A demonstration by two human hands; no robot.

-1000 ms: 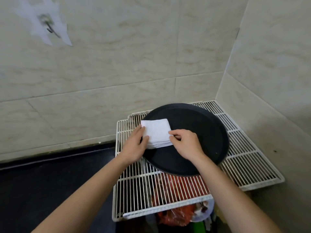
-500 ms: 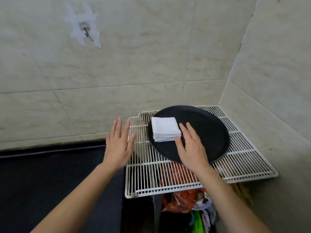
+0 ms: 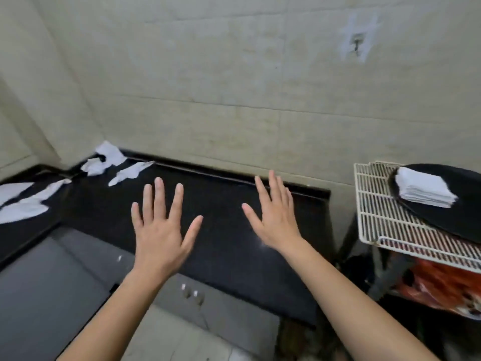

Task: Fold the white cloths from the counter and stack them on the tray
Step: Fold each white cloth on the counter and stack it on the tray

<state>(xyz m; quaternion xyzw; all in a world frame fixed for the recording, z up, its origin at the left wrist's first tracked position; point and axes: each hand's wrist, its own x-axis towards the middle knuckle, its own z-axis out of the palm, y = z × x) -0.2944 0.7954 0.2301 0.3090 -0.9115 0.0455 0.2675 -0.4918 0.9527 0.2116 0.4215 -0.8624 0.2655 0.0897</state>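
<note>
Head view: tray (image 3: 458, 220) holds folded cloths (image 3: 421, 190) (stacked); left hand (image 3: 158, 230), right hand (image 3: 273, 222) splayed, empty.

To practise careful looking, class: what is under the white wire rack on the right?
Under the wire rack, part of an orange-red bag shows. The black tray with folded cloths sits on top and hides whatever lies farther back.

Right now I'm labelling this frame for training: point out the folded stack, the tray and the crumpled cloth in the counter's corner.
folded stack (image 3: 426, 190), head view, top face of the pile.
tray (image 3: 466, 183), head view, bare black surface beside the stack.
crumpled cloth (image 3: 105, 158), head view, its white middle.
</note>
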